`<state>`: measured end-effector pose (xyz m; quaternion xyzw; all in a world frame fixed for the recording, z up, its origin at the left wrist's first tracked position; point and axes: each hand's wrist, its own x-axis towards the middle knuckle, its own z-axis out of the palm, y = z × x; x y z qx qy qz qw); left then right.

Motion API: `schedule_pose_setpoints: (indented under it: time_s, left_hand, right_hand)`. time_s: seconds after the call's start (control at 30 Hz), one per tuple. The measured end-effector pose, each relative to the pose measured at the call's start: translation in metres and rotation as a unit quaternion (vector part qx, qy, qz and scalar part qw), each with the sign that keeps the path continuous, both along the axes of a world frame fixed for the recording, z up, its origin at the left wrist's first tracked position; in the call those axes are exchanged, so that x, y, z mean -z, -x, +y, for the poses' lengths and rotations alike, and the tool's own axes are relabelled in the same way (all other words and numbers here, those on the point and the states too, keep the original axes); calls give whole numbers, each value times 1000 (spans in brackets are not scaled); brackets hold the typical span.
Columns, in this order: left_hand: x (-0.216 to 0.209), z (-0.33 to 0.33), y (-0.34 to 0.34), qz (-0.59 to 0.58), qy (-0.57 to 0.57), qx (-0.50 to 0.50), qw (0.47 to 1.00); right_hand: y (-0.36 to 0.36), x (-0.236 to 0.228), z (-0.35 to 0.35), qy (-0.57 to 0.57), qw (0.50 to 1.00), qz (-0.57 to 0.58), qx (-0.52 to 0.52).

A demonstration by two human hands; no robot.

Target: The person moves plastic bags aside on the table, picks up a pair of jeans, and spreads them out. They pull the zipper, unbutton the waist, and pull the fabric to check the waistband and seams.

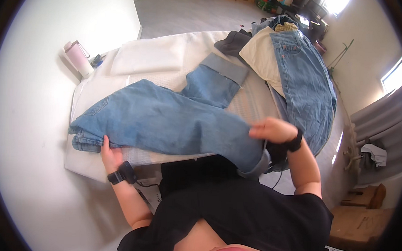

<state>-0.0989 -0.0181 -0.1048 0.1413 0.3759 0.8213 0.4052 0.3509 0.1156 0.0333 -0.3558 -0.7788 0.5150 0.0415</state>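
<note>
A pair of light blue jeans (165, 119) lies sideways across the near part of the table, waistband at the left. One leg runs right to the near edge, and the other bends away to a turned-up, paler cuff. At the waistband, my left hand (111, 156) grips the jeans with its thumb on top; its other fingers are mostly hidden beneath the cloth. My right hand (275, 130) is closed on the upper edge of the near leg close to its hem, which is slightly blurred and hangs past the table edge.
More jeans (303, 81) and a cream garment (263, 58) are piled along the right side, with dark grey clothing (232, 44) beside them. A folded white cloth (147, 59) lies at the far left, near a pink bottle (78, 59). A white wall (33, 116) borders the left.
</note>
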Motion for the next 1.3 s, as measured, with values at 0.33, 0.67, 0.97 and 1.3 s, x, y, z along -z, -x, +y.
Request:
schedule_pose_setpoints:
  time_s: [0.33, 0.67, 0.97, 1.3]
  left_hand:
    - [3, 0, -5, -46, -3, -45, 998]
    - [-1, 1, -5, -25, -6, -35, 999]
    - [1, 3, -4, -10, -10, -41, 999]
    - [-87, -3, -42, 126, -55, -5, 990]
  right_hand:
    - [86, -26, 167, 208, 696, 637, 260]
    - [56, 91, 145, 162, 707, 303, 618]
    - [50, 92, 164, 302, 847, 238, 366]
    - [-15, -88, 119, 85, 687, 707, 141]
